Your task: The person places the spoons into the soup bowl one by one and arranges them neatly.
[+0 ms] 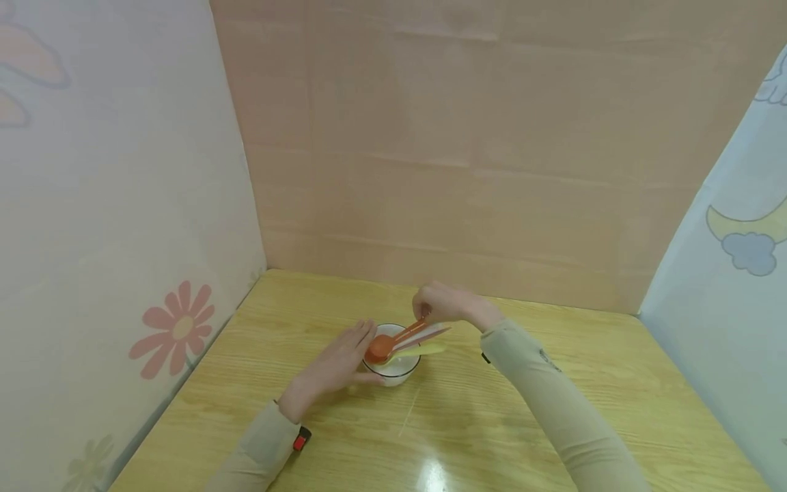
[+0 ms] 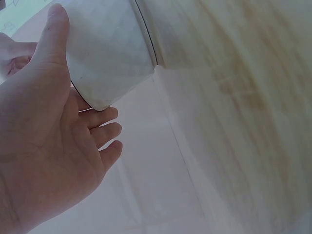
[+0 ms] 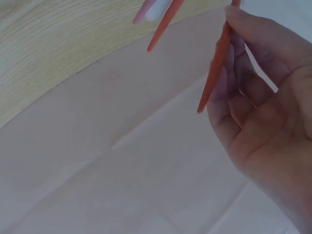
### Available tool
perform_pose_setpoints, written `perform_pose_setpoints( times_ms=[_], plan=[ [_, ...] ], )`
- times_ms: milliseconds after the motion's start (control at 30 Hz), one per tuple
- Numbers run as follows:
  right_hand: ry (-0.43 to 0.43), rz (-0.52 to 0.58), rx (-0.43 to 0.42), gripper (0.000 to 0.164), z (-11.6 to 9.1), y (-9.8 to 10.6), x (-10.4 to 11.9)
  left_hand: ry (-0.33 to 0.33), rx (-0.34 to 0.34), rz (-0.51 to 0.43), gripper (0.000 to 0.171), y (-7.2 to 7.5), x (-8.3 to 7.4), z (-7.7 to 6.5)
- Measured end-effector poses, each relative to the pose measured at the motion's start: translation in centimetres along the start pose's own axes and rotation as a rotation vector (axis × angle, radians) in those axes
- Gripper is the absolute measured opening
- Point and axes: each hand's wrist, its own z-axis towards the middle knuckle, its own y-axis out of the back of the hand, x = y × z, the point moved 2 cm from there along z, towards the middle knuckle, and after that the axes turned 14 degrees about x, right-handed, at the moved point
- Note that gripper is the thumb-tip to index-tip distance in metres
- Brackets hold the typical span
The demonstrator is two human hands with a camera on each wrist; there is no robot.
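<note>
A white bowl (image 1: 393,380) with a dark rim stands on the table, with several spoons leaning in it. My left hand (image 1: 335,359) holds the bowl from its left side, thumb at the near side and fingers at the far side; up close, the bowl's wall (image 2: 109,53) lies between them. Over the bowl's right side, my right hand (image 1: 445,303) pinches an orange spoon (image 1: 379,348) by its handle (image 3: 218,66) between thumb and fingers. The spoon's head is over the bowl. Beside it, a yellow spoon (image 1: 430,349) and a pink handle (image 1: 433,335) stick out rightward.
The bowl stands on a wood-grain table (image 1: 492,424). A tan backdrop (image 1: 455,171) rises behind the table's far edge. Pale printed panels flank it, a flower panel (image 1: 123,239) at left and a moon panel (image 1: 732,301) at right. Another orange handle (image 3: 165,27) shows in the right wrist view.
</note>
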Motion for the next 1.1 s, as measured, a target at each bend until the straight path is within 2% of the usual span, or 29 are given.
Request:
perform_pose_setpoints(
  times_ms=[367,667,967,1100],
  plan=[
    [-0.013,-0.002,0.018,0.015,0.4,0.1,0.0,0.016,0.004,0.001,0.101,0.1,-0.1,-0.2],
    [-0.029,0.033,0.068,0.014,1.2,0.0,0.2,0.019,0.000,0.010,0.102,0.2,-0.1,-0.3],
    [-0.052,-0.011,0.057,0.015,2.4,-0.4,-0.1,0.019,0.027,0.015,0.102,0.3,0.2,0.0],
    [-0.074,0.008,0.074,0.014,2.9,-0.6,0.0,0.015,0.042,0.028,0.103,0.3,0.3,0.0]
  ],
)
